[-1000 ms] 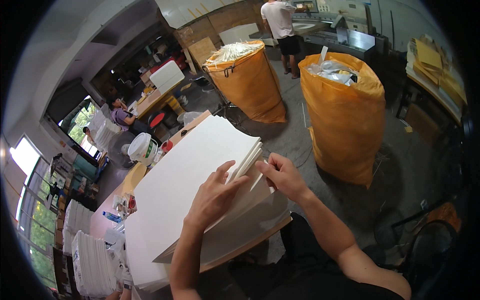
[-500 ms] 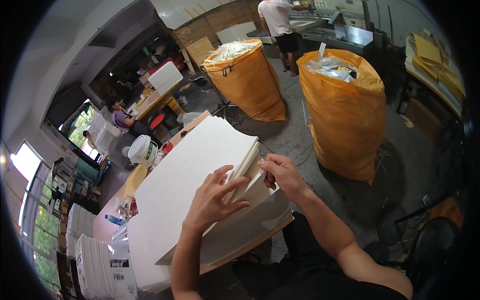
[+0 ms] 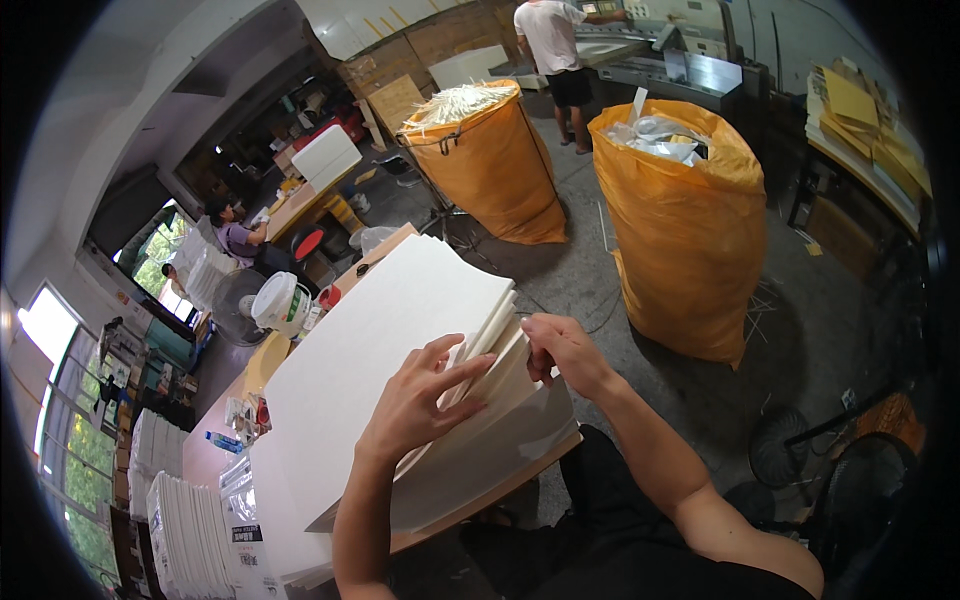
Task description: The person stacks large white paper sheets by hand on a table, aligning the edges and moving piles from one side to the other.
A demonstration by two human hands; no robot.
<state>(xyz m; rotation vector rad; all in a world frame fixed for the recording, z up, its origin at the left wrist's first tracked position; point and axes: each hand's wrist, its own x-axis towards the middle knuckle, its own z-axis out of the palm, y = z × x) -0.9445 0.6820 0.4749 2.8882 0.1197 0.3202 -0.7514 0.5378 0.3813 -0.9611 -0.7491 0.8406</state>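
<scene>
A tall stack of large white paper sheets [image 3: 380,330] lies before me, its near right edge fanned into several layers. My left hand [image 3: 415,400] rests at that edge, fingers spread and thumb apart, with the index finger touching the raised layers. To its right, my right hand [image 3: 572,358] is closed in a pinch at the corner of the lower sheets [image 3: 510,365]. Its fingertips are curled and partly hidden, so how many sheets they hold cannot be made out.
Beyond the table stand two big orange sacks, one with paper strips [image 3: 465,103], one with clear plastic [image 3: 660,138]. A white bucket [image 3: 282,303] and a bottle [image 3: 224,441] sit left of the stack. A standing person [image 3: 552,45] is at a machine; another person [image 3: 240,235] sits far left.
My right hand has shifted slightly, its wrist turning a little at the sheet corner. The left hand stays spread at the edge, its thumb slightly lower. The whole view has drifted slightly.
</scene>
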